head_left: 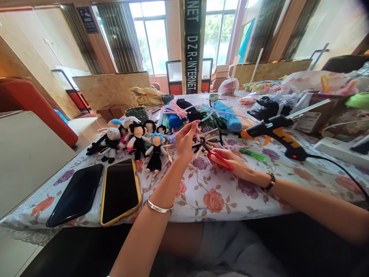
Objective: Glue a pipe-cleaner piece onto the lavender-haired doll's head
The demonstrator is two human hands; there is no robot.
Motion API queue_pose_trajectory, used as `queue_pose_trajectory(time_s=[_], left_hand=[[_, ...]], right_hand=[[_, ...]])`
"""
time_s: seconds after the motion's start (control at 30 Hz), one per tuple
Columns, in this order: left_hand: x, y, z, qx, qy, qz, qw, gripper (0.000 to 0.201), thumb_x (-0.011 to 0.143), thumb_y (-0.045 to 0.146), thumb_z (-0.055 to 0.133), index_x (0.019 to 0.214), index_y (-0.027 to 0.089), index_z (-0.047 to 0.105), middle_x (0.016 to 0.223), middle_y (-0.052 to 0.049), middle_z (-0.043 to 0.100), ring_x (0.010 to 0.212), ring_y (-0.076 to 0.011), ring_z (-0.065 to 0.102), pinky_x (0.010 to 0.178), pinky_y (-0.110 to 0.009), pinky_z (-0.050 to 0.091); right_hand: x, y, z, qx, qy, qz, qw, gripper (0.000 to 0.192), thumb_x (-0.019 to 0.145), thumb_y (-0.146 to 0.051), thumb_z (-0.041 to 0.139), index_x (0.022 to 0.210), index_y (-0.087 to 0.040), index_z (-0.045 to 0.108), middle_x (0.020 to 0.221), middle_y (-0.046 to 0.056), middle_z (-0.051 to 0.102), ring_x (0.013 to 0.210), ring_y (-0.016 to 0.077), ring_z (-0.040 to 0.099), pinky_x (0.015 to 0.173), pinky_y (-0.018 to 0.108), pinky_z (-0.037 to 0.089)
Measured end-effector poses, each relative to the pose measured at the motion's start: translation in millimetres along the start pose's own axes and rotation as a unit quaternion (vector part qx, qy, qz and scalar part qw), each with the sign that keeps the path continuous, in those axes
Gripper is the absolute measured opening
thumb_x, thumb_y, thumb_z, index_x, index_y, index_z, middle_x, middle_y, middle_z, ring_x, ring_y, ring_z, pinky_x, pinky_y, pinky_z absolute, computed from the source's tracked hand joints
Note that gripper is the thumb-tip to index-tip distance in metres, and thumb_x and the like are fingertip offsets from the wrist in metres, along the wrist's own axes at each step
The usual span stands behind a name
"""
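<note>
My right hand (235,163) grips red-handled scissors (220,161), their dark blades pointing up and left toward my other hand. With fingertips pinched together, my left hand (184,140) holds what looks like a thin pale pipe cleaner (197,135) close to the blades. Most of that piece is hidden by the fingers. Just left of this hand sits a small doll (155,152) with blue hair and black clothes, in front of several similar dolls (137,140). Behind both hands lies a heap of coloured pipe cleaners, including a light blue bundle (229,115).
A black and orange glue gun (276,134) stands at the right, its red light lit and cord trailing right. Two phones, one black (76,194) and one yellow-cased (120,192), lie front left. A green tool (253,155) rests beyond my right hand. A white power strip (340,150) is far right.
</note>
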State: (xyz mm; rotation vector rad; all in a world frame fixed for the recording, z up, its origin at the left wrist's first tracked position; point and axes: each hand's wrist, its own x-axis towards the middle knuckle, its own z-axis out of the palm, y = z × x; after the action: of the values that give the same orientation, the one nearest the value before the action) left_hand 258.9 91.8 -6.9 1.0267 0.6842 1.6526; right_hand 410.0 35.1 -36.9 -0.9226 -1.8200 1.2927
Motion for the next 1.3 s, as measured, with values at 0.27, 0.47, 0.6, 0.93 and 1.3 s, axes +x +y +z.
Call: queue_pose_trajectory(time_s=[0.27,0.47,0.6,0.93,1.3], left_hand=[[0.1,-0.7,1.2,-0.003,0.003,0.006,1.000,0.013,0.073,0.028,0.070,0.078,0.017,0.074,0.062,0.000,0.058,0.057,-0.0053,0.045,0.057,-0.022,0.034],[-0.3,-1.0,1.2,0.004,0.003,0.009,1.000,0.013,0.076,0.026,0.067,0.081,0.016,0.074,0.063,0.000,0.058,0.058,-0.0061,0.045,0.058,-0.023,0.035],[-2.2,2.1,2.9,0.011,0.012,0.004,1.000,0.013,0.078,0.024,0.064,0.082,0.014,0.073,0.060,0.000,0.055,0.058,-0.0064,0.044,0.058,-0.023,0.035],[1.0,0.0,0.9,-0.031,0.008,-0.005,0.999,0.012,0.079,0.022,0.064,0.081,0.014,0.073,0.063,0.000,0.057,0.059,-0.0043,0.047,0.057,-0.020,0.035],[-0.6,1.8,2.3,-0.027,0.013,-0.003,1.000,0.013,0.078,0.023,0.066,0.083,0.013,0.073,0.062,-0.001,0.057,0.059,-0.0054,0.046,0.058,-0.021,0.036]], right_hand=[[1.4,6.0,0.1,0.010,0.011,0.009,1.000,0.044,0.078,-0.062,0.054,0.075,-0.020,0.042,0.062,-0.005,0.040,0.051,0.0073,0.029,0.048,0.024,0.026],[2.4,9.8,-0.4,0.028,0.008,0.003,1.000,0.041,0.080,-0.059,0.054,0.076,-0.020,0.043,0.060,-0.006,0.039,0.049,0.0063,0.029,0.049,0.024,0.027],[3.6,10.8,0.4,0.018,0.021,0.008,1.000,0.043,0.078,-0.060,0.056,0.075,-0.020,0.043,0.056,-0.007,0.038,0.047,0.0061,0.029,0.047,0.023,0.025],[1.3,5.6,0.1,0.019,0.027,-0.001,0.999,0.044,0.079,-0.061,0.054,0.073,-0.020,0.041,0.060,-0.005,0.040,0.049,0.0063,0.032,0.045,0.024,0.025],[2.5,6.8,1.0,0.012,0.027,0.008,1.000,0.046,0.075,-0.064,0.058,0.074,-0.020,0.043,0.056,-0.007,0.035,0.048,0.0056,0.027,0.045,0.023,0.024]])
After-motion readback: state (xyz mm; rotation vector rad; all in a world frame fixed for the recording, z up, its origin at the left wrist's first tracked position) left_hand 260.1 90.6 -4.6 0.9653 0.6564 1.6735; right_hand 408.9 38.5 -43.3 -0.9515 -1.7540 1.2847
